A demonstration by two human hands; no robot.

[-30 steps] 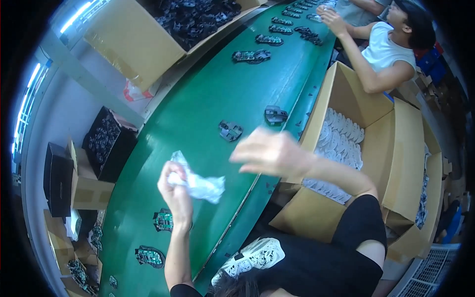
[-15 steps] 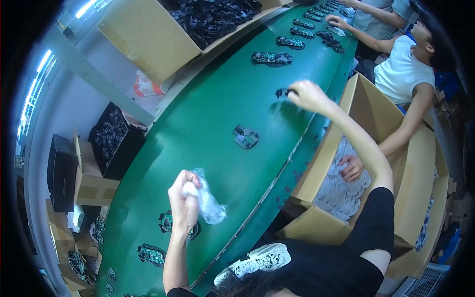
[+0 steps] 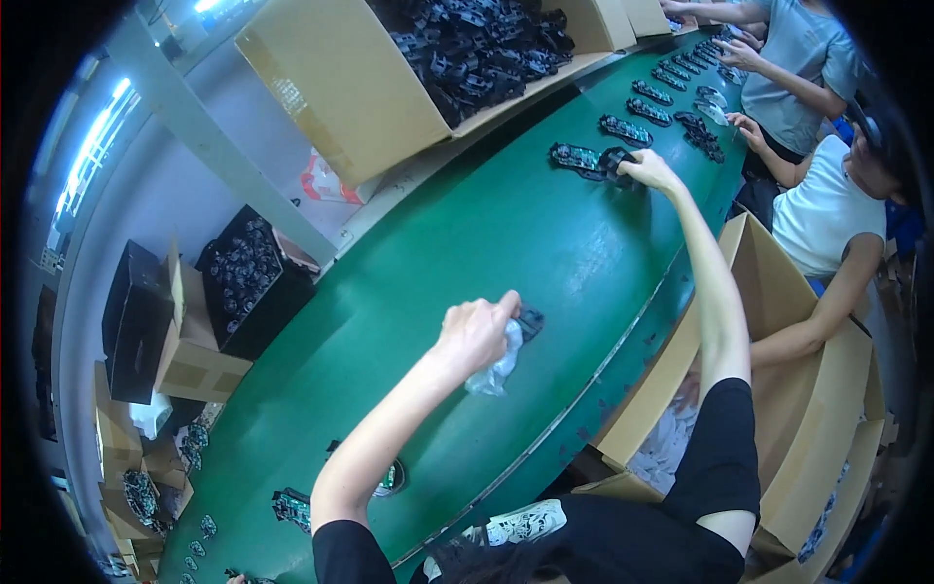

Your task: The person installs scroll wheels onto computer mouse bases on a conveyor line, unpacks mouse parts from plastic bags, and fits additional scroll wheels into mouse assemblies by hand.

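Observation:
My left hand (image 3: 477, 333) is closed around a crumpled clear plastic bag (image 3: 498, 372), which hangs below the fingers onto the green belt. Its fingertips reach the edge of a flat dark plastic piece (image 3: 531, 322); the hand covers part of that piece. Farther off, my right hand (image 3: 649, 169) pinches a black plastic part (image 3: 616, 163). That part is right beside the end of a shell-shaped assembly with a green circuit board (image 3: 578, 158); I cannot tell whether they touch.
More circuit-board assemblies (image 3: 625, 130) line the belt (image 3: 418, 263) at the far end. A big carton of black parts (image 3: 341, 92) stands at the back left. Right of me are open cartons (image 3: 769, 292), a co-worker's arm (image 3: 808, 336) reaching into one. Small boxes (image 3: 209, 375) sit at left.
My left hand has moved forward and right with the bag, onto the flat dark piece. My right hand has carried the black part farther up the belt, beside a circuit-board assembly. The view has shifted.

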